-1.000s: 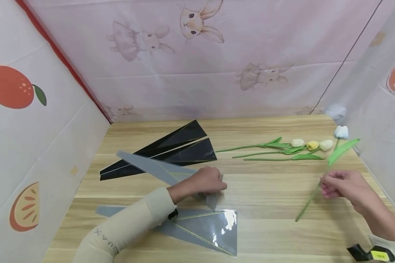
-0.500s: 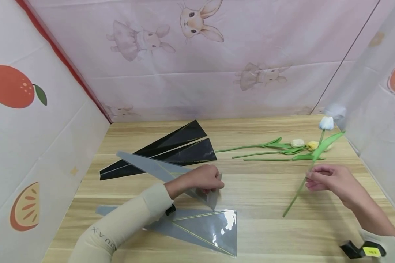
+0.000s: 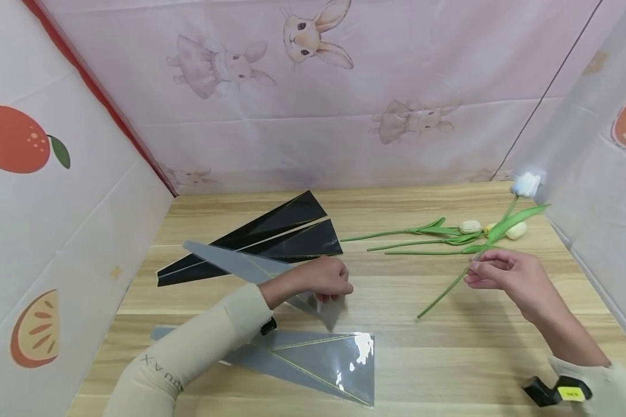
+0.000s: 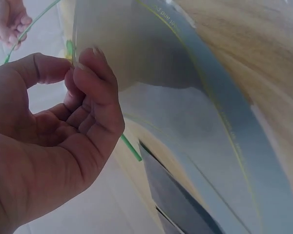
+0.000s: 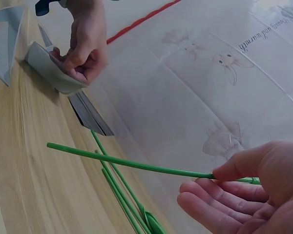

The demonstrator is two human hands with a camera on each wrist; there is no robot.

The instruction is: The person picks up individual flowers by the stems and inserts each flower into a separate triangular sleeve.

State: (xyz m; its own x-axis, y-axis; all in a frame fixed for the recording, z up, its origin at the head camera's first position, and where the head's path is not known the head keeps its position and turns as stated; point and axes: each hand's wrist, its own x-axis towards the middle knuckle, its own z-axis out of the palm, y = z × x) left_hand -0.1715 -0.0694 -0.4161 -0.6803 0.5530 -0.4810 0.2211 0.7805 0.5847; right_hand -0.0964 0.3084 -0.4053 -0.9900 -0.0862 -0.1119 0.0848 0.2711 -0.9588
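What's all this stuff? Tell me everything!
Table: one, light wood, centre
Back curtain: one, pink rabbit-print, behind table
Side curtains: two, white, both sides
Held tulip: one, bluish-white, above table's right
Lying tulips: three, two cream, one yellow, table's right
Wrappers: two, black, table's left rear
Held sheet: one, grey, left of centre
Flat sheet: one, grey, table's front
Sleeves: two, beige, bottom left and right
Wrist devices: two, black, by sleeves
Left hand: one, bare, pinching held sheet
Right hand: one, bare, pinching held tulip

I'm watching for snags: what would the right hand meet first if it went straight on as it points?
In the head view, the right hand would probably meet the nearest lying tulip's stem first; hand height is unclear, so it might pass above.
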